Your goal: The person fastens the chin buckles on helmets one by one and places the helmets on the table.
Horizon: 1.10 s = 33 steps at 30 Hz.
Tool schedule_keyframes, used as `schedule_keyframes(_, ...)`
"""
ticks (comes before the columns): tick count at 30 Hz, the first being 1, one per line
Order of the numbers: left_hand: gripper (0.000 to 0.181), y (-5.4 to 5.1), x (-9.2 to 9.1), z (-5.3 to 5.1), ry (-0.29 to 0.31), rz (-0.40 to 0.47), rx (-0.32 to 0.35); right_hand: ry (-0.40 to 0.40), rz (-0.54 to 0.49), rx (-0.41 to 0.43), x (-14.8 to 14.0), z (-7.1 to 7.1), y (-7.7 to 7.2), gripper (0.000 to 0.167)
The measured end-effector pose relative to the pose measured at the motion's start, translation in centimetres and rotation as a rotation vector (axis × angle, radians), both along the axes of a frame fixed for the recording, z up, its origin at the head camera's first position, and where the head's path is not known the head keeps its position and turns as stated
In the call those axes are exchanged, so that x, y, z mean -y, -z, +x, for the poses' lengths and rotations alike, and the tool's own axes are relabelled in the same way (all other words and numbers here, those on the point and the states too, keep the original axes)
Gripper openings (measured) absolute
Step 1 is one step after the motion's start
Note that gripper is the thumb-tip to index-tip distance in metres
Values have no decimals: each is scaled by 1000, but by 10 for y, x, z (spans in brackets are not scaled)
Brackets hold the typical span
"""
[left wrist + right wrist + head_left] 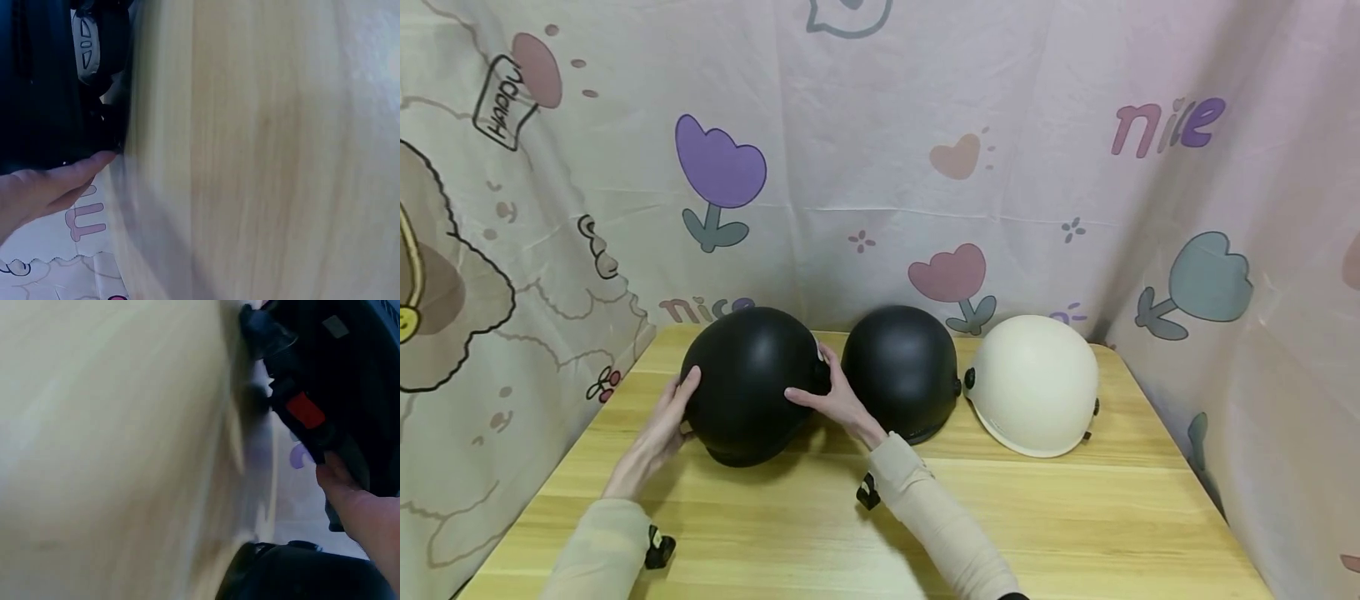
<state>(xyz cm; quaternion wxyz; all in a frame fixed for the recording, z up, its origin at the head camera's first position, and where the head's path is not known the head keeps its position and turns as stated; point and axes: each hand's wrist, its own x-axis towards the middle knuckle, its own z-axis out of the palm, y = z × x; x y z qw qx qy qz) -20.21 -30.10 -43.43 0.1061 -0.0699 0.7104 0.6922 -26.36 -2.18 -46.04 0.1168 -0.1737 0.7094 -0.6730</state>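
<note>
My left fingers [679,396] and right fingers [838,379] hold the leftmost black helmet [745,392]; its smooth shell looks stiff, probably slippery, so the rim should grip best.

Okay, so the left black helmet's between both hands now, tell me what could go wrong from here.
The left helmet might slip: its shell is rounded, and the left hand and right hand hold it by its sides. It could also knock the middle helmet, which stands close by the right hand. The red buckle at its underside might catch on the table.
</note>
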Motion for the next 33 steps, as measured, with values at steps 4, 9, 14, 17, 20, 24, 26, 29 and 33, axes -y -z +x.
schedule_keyframes(4,90,2,0,0,-34,-37,-11,-35,50,24,0,-1,6,104)
schedule_keyframes(9,83,5,2,-2,-47,-128,-50,-66,126,29,-2,-1,9,110)
schedule_keyframes(14,80,8,4,-3,-57,-178,-58,-94,172,33,-2,-1,8,112)
schedule_keyframes(17,78,9,5,-4,-63,-211,-72,-107,189,22,-1,-2,8,113)
schedule_keyframes(20,77,9,4,-4,-67,-245,-94,-117,205,10,-1,-3,10,112)
schedule_keyframes(24,79,10,5,-5,-70,-301,-117,-126,227,8,-1,-4,12,112)
schedule_keyframes(26,80,11,5,-6,-73,-326,-119,-127,236,13,-1,-4,11,113)
schedule_keyframes(29,81,11,5,-7,-84,-356,-128,-129,246,26,-1,-4,11,115)
schedule_keyframes(33,82,10,4,-6,-92,-419,-173,-129,244,37,0,-5,13,114)
